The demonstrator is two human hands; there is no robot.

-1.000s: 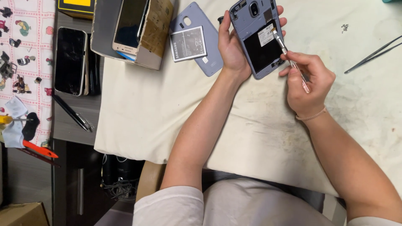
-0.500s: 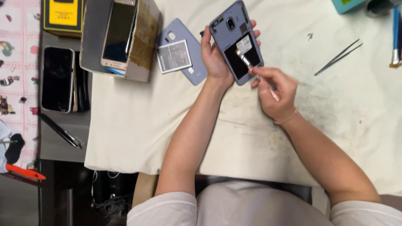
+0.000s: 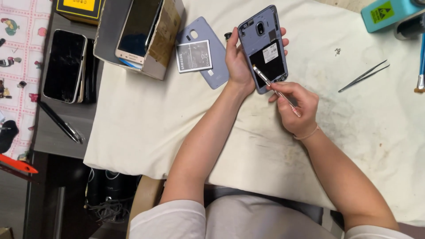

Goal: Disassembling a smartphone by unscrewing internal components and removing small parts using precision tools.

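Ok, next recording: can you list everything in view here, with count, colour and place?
opened phone: one, grey-blue with its back off, held up over the cloth
screwdriver: one, clear handle, tip at the phone's lower left
back cover: one, grey-blue, on the cloth left of the phone
battery: one, black and white, lying on the back cover
tweezers: one pair, dark metal, on the cloth at right
cardboard box: one, brown, top left, with a gold phone inside
black phones: a stack, on the grey side table at left
pen: one, black, below that stack
cloth: one, off-white, covering the table
left hand: grips the opened phone
right hand: holds the screwdriver
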